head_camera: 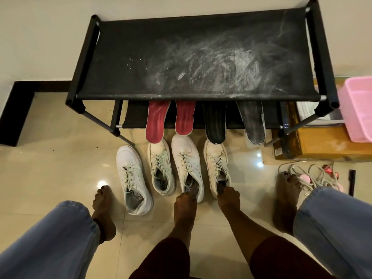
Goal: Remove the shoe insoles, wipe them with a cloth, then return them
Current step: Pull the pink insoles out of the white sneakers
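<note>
Several white sneakers stand in a row on the tiled floor. My left hand (186, 200) grips the heel rim of the third sneaker (186, 158). My right hand (228, 196) grips the heel rim of the fourth sneaker (215, 160), fingers reaching into its opening. Two red insoles (156, 121) (184, 117) and two dark insoles (215, 121) (253, 121) lean on the lower shelf of the black shoe rack (193, 57), toes hidden under its dusty top. The leftmost sneaker (131, 178) and the second sneaker (161, 168) stand untouched. No cloth is visible.
My bare feet (103, 210) (285, 200) and jeans-clad knees flank the shoes. A cardboard box (314, 143) and a pink basket (356, 109) sit at the right. Tangled cords (314, 176) lie by my right foot. A dark floor border (14, 109) runs at the left.
</note>
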